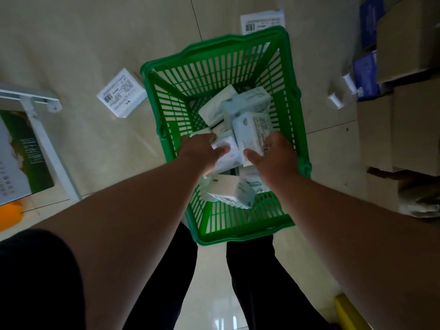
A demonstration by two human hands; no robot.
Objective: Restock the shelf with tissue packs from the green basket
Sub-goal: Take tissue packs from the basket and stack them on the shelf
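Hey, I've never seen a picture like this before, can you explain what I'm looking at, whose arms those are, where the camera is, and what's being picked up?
There is no machine here. A person wears a wide-angle camera on their head, looking down, so the two bare arms are their own, and the dark legs below too.

On the pale tiled floor stands a green slatted plastic basket holding several white, pale-blue-printed tissue packs.

The left hand grips one white tissue pack low in the pile. The right hand grips another pack, standing on end.

Around the basket lie two loose white packs with barcodes, cardboard boxes on the right, and a white metal frame on the left. No shelf boards are clearly visible.
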